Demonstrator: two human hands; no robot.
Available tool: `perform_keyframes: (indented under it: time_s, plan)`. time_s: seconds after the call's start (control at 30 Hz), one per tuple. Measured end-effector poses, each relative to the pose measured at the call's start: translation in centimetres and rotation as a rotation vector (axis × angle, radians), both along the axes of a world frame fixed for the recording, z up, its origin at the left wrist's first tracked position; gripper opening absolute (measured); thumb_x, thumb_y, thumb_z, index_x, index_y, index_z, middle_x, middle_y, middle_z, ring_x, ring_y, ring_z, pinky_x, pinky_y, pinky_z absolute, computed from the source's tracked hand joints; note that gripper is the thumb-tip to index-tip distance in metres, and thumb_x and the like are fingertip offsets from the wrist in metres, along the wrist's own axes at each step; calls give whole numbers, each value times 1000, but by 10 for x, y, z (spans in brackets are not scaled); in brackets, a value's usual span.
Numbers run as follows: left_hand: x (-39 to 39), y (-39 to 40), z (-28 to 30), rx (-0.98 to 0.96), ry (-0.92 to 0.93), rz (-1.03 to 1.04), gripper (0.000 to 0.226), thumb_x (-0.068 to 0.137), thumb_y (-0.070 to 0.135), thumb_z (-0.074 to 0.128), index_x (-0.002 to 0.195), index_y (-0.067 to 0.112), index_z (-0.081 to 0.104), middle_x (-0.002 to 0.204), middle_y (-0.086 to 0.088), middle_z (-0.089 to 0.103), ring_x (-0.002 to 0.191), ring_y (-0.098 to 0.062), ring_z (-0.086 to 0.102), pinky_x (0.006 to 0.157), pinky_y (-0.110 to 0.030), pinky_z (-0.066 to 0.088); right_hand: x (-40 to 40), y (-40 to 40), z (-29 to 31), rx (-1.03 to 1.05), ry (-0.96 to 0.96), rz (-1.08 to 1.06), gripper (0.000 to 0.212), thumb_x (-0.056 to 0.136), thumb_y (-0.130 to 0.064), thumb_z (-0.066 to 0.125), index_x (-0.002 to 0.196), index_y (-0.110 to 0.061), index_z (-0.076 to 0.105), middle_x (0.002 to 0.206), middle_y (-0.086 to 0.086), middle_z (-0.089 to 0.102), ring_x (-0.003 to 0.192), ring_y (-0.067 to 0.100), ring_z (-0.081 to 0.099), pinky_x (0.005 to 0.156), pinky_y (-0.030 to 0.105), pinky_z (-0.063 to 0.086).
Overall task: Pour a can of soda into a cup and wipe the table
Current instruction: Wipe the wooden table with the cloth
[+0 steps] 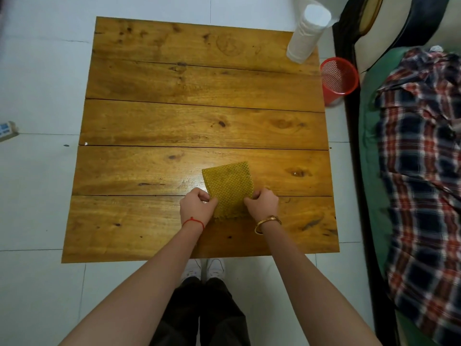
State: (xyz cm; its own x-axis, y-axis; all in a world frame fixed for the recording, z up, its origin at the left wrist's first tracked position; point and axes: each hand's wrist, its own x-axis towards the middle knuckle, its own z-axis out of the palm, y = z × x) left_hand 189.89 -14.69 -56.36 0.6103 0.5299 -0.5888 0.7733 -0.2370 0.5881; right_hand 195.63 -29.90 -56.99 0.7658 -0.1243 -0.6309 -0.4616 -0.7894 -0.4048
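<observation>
A yellow woven cloth (pixel 228 186) lies flat on the wooden plank table (pixel 174 96), near its front edge. My left hand (pixel 197 206) pinches the cloth's near left edge, and my right hand (pixel 262 203) pinches its near right edge. Both hands have their fingers closed on the fabric. A tall stack of white cups (pixel 305 36) stands at the table's far right corner. I see no soda can in the head view.
A red mesh bin (pixel 338 79) stands on the tiled floor beside the table's right edge. A bed with a plaid shirt (pixel 421 156) runs along the right. A small box (pixel 7 129) lies on the floor at the left.
</observation>
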Motion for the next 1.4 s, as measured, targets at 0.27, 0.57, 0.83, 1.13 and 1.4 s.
perform_keyframes:
  time_s: [0.27, 0.57, 0.83, 1.13, 1.4]
  plan:
    - [9, 20, 15, -460, -53, 369, 9, 87, 15, 68, 91, 7, 64, 84, -4, 61, 78, -16, 56, 67, -28, 47, 12, 0, 19, 428, 393, -412, 27, 88, -19, 69, 106, 2, 68, 107, 17, 64, 87, 24, 59, 65, 31, 47]
    - [18, 57, 34, -718, -128, 486, 10, 90, 8, 57, 83, 16, 55, 87, -3, 59, 79, -17, 60, 46, -20, 50, 27, 38, 46, 897, 601, -619, 18, 87, 0, 40, 96, -5, 55, 103, 15, 62, 88, 32, 59, 73, 38, 48]
    - [48, 127, 35, -666, -249, 553, 26, 85, -6, 56, 87, 20, 55, 76, 1, 63, 57, -6, 65, 48, -20, 50, 68, 113, 63, 1026, 497, -598, 28, 103, -22, 38, 109, -11, 62, 91, 7, 73, 82, 23, 67, 67, 34, 57]
    - [113, 249, 45, -594, -345, 374, 44, 86, -4, 65, 115, 23, 46, 109, 3, 68, 87, -10, 69, 61, -22, 56, 131, 227, 52, 862, 311, -216, 23, 104, -24, 41, 113, -32, 61, 122, -1, 64, 117, 23, 59, 104, 49, 48]
    - [206, 354, 53, -402, -391, 130, 59, 88, -10, 61, 131, 23, 38, 142, -11, 52, 108, -21, 65, 89, -41, 58, 224, 337, 46, 867, 168, -117, 31, 103, -15, 39, 112, -34, 61, 117, -2, 64, 116, 23, 60, 102, 48, 51]
